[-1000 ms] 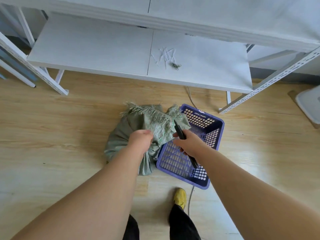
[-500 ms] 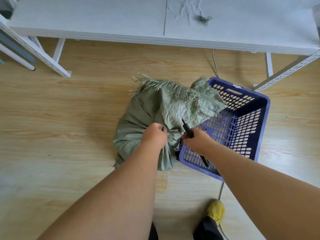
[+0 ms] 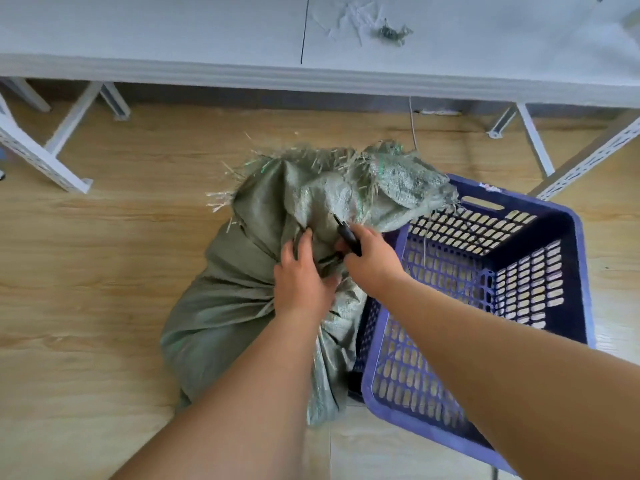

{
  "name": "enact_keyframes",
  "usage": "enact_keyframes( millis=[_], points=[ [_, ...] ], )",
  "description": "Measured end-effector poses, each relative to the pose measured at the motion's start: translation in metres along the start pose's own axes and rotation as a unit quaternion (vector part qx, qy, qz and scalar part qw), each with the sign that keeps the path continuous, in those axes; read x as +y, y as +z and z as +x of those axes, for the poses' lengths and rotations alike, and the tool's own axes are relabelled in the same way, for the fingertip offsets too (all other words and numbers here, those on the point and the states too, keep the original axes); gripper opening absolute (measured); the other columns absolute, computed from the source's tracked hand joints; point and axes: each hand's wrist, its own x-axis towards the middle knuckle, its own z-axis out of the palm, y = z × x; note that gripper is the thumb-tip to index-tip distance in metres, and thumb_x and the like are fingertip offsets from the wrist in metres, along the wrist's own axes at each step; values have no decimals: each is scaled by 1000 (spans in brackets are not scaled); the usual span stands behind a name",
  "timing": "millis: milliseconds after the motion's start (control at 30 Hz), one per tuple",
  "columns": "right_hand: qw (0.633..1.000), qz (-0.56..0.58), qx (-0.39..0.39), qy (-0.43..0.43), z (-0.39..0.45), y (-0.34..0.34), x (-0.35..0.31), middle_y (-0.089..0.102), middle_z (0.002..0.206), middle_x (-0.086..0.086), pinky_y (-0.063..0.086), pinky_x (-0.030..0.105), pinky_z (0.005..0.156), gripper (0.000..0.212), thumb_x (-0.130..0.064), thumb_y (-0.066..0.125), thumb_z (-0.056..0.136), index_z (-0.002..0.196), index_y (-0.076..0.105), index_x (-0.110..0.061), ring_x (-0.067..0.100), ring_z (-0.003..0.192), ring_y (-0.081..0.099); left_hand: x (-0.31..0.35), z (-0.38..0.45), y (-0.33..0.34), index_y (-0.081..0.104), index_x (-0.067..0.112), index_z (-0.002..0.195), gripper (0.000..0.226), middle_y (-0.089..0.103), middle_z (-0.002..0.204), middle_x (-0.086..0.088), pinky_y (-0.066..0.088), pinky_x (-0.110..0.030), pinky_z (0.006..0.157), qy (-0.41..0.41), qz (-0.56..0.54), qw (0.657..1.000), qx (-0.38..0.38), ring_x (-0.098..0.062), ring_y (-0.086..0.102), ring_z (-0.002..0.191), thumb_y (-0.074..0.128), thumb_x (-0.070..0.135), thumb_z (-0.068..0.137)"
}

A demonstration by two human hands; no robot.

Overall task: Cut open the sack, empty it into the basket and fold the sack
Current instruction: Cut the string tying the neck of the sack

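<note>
We see the grey-green woven plastic sack (image 3: pixel 242 282) slumped on the wooden floor (image 3: pixel 86 271), touching the left wall of the purple perforated plastic basket (image 3: pixel 575 271); its frayed top flops over the basket's far corner. The left hand (image 3: pixel 303 275) grips the bunched neck, fingers curled into the fabric. The right hand (image 3: pixel 372 258) is clamped round a black-handled cutter (image 3: pixel 348 237), tip against the sack. Loose fibres (image 3: pixel 367 22) lie on the white table (image 3: pixel 173 36).

Light: bright, even and soft.
Shadows: a faint band under the shelf (image 3: pixel 311 74).
Glare: a mild sheen on the wooden floor (image 3: pixel 86 271).
Focus: slightly soft throughout.
Distortion: wide-angle bending at the edges.
</note>
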Motion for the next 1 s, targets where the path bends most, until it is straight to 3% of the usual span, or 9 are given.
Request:
enact_keyframes(
  millis=[167,300,400,533,700,800,867,933,1000],
  points=[
    [997,53,17,-50,36,4,-12,59,83,4,43,33,64,26,-2,45,83,98,62,-14,25,74,54,-6,44,-7,30,29,145,78,43,141,-8,45,-43,95,-28,-28,997,69,-35,51,121,72,41,80],
    [985,103,84,-109,42,10,-20,63,87,2,45,27,59,23,-5,51,85,97,61,-22,19,70,57,-13,62,-26,54,21,129,48,64,119,-5,49,-35,84,-78,-185,974,105,-31,61,106,66,34,84],
    [967,156,140,-144,39,13,-30,65,96,-1,45,26,71,16,-20,66,84,86,56,-33,15,84,60,-19,56,-44,65,17,115,41,68,110,-3,50,-33,86,-153,-367,911,111,-27,62,95,71,37,81],
    [978,173,-4,-120,38,31,-43,67,101,-1,53,31,86,40,-42,79,76,110,62,-28,15,94,64,-25,35,-52,56,16,99,48,56,87,1,45,-30,77,-266,-526,805,64,-23,54,86,81,47,70],
    [982,161,17,-94,44,46,-53,66,81,-4,57,35,84,22,-26,82,72,83,63,-25,18,84,66,-37,20,-43,65,14,113,53,74,103,-6,57,-31,72,-243,-622,744,-6,-22,72,84,80,40,69],
    [983,169,48,-60,44,34,-61,59,70,-4,52,30,69,20,-23,79,75,76,59,-20,13,65,56,-35,0,-49,54,18,127,50,57,127,1,45,-29,86,-146,-496,843,147,-17,57,107,70,29,81],
    [979,191,38,-58,44,28,-69,57,67,-3,48,29,64,23,-24,81,74,76,58,-17,11,57,51,-34,-26,-55,56,21,124,43,51,128,2,38,-31,102,39,-270,909,315,-15,44,120,67,16,82],
    [977,204,16,-64,44,27,-77,58,67,-2,46,26,59,25,-24,83,71,77,60,-15,11,55,50,-35,-40,-56,62,28,119,37,45,136,4,32,-42,111,147,-124,940,283,-16,34,130,66,16,84],
    [975,210,1,-68,45,29,-81,58,66,-1,46,24,55,26,-24,85,70,75,61,-14,11,53,51,-41,-35,-48,57,38,123,42,14,156,3,20,-49,117,95,-56,977,183,-23,13,144,70,27,85]
  ],
)
